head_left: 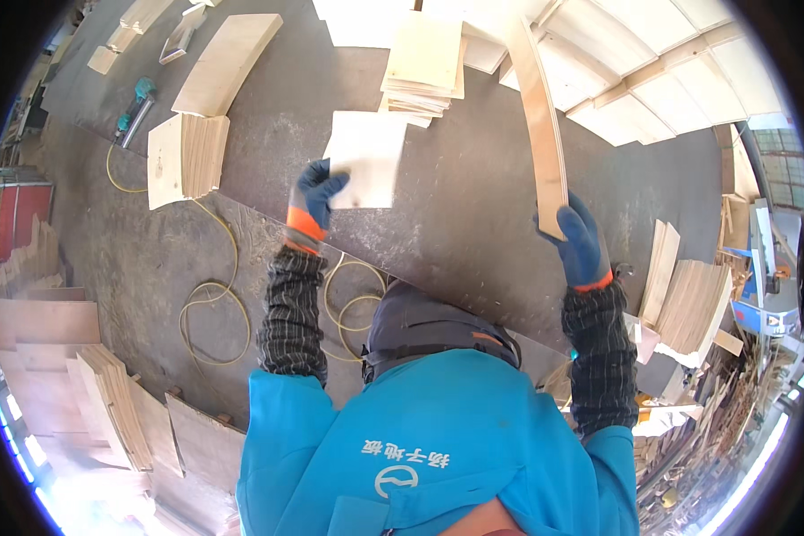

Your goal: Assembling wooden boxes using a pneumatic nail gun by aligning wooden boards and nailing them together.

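Both hands wear dark blue work gloves with orange cuffs. My left hand (316, 195) is closed on the lower left corner of a pale, squarish plywood panel (366, 156), held over the dark worktable (473, 170). My right hand (582, 239) grips the near end of a long, narrow plywood board (541, 125), its thumb on the face. That board stands on edge and reaches away toward the far side. Beyond the squarish panel lies an uneven stack of thin plywood sheets (423, 58).
Plywood box forms (652, 71) fill the far right. A plywood stack (188, 156) and a teal air nailer (138, 112) are at the left. A yellow hose (232, 313) coils on the floor. More sheets (690, 308) stand at the right, and others (116, 402) lean at lower left.
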Tool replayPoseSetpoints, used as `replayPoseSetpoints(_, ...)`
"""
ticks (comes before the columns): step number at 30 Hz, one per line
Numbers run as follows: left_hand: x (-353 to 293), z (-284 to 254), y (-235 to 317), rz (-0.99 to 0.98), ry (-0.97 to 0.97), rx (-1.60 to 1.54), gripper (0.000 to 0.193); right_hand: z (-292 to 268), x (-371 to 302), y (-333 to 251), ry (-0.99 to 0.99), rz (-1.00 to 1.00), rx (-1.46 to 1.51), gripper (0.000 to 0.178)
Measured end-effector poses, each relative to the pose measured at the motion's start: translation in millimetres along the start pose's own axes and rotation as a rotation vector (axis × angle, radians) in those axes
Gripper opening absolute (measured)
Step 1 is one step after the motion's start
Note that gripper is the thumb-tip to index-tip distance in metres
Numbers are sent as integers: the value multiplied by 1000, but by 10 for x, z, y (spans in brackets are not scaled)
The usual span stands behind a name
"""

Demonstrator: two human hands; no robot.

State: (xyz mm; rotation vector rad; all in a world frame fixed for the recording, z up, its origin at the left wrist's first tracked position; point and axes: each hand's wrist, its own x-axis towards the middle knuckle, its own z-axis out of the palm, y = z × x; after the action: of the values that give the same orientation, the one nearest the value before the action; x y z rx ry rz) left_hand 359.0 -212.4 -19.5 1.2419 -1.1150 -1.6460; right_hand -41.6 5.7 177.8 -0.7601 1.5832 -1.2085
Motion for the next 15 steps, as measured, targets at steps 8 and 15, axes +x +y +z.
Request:
replayPoseSetpoints(8,-737,605,115,-109,-288,-814,58,310,175,-179,-30,-72,-26,78)
replayPoseSetpoints(15,-604,756,-24,-122,-693,-1198,73,408,135,-105,15,9,-12,80)
